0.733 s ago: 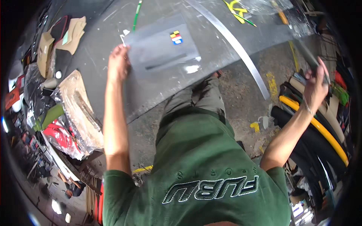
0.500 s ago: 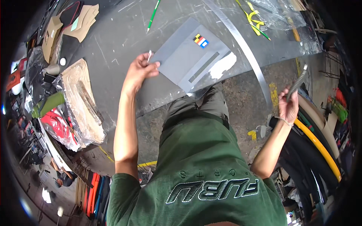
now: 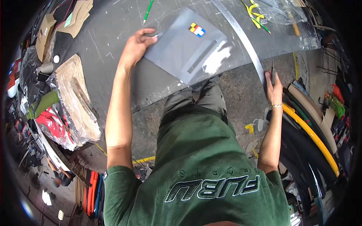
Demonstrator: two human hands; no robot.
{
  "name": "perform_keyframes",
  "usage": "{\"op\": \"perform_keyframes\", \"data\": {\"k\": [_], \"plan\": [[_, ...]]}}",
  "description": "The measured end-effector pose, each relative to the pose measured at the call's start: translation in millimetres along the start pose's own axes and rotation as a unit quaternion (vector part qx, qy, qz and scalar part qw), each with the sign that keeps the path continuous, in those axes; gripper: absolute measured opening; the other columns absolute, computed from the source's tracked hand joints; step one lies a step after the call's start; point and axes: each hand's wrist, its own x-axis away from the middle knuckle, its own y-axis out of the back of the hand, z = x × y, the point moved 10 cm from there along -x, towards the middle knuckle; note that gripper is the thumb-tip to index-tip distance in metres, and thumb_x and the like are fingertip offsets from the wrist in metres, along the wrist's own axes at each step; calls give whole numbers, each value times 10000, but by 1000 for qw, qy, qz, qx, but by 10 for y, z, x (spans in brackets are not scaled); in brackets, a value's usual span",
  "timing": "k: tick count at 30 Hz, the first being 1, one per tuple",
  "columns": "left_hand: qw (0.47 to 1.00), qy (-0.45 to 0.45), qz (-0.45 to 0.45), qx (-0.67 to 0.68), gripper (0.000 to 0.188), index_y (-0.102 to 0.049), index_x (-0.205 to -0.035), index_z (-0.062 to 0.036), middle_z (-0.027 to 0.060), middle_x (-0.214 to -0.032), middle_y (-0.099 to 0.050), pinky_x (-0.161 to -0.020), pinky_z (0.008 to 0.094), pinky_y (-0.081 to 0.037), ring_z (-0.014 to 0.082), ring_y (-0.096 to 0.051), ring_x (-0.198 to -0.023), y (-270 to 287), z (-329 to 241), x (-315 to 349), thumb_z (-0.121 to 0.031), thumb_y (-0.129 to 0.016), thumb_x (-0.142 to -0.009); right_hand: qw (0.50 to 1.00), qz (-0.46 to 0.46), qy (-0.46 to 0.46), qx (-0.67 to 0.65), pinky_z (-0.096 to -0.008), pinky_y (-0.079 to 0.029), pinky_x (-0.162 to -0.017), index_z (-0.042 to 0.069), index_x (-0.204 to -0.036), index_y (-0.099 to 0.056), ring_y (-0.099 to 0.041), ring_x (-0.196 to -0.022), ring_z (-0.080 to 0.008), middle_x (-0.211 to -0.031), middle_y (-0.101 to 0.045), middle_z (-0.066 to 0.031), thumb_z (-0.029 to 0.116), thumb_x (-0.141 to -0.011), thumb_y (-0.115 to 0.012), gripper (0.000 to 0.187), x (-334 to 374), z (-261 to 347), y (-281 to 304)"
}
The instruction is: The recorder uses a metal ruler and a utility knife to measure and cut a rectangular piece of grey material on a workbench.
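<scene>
On the dark table lies a flat grey sheet (image 3: 169, 49), with a small multicoloured patch (image 3: 197, 29) and a long narrow dark strip (image 3: 202, 56). Light glares off its near right side. My left hand (image 3: 135, 47) is at the sheet's left edge, thumb and fingers pinched around a small white thing too small to name. Beyond the table's near edge, at the right, my right hand (image 3: 274, 90) grips a thin-tipped tool with a ribbed grey handle (image 3: 273, 76), its tip pointing away from me. The end of a long metal strip (image 3: 241, 34) lies close to this hand.
A green pencil (image 3: 148, 11) lies at the far side, another (image 3: 264, 27) beside yellow ribbon (image 3: 253, 14). Brown paper in clear plastic (image 3: 71, 83) and a green roll (image 3: 47, 102) are at the left. Long rolls, one yellow (image 3: 313, 132), stand at the right.
My right hand has come inward toward the metal strip, and the tool has turned more upright in it. My left hand has moved slightly up and left along the sheet's edge.
</scene>
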Motion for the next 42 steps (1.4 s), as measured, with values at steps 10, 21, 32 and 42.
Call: {"op": "perform_keyframes", "data": {"k": [10, 21, 32, 42], "plan": [[955, 122, -18, 269, 344, -585, -1264, 75, 145, -1043, -675, -706, 331, -636, 217, -710, -804, -681, 168, 433, -193, -577, -1049, 997, -48, -47, -30, -250, -475, -779, -17, -1061, -729, -563, -824, -66, -872, -688, 10, 206, -980, -717, 237, 281, -387, 578], [980, 56, -57, 180, 611, -330, -1444, 94, 207, -986, -711, -675, 311, -634, 251, -759, -800, -1039, -358, 359, -154, -678, -1008, 938, -109, -108, -310, -260, -421, -716, 43, -866, -658, -489, -793, -78, -841, -574, 52, 255, -967, -760, 256, 1078, 151, -289], [996, -7, -65, -58, 451, -564, -1482, -152, 76, -725, -661, -626, 347, -581, 156, -678, -599, -907, -465, 324, -253, -618, -1046, 945, -35, -109, -306, -263, -425, -644, 20, -854, -670, -480, -706, -59, -737, -565, 60, 271, -967, -764, 290, 1307, 744, -1057], [793, -324, -318, -406, 253, -754, -1206, -120, 156, -1118, -725, -1016, 469, -486, 385, -664, -1074, 170, -796, -462, -199, -620, -1006, 970, -58, -114, -208, -300, -355, -522, 32, -730, -488, -348, -599, -87, -607, -352, -28, 208, -901, -804, 400, 1354, 547, -973]]}}
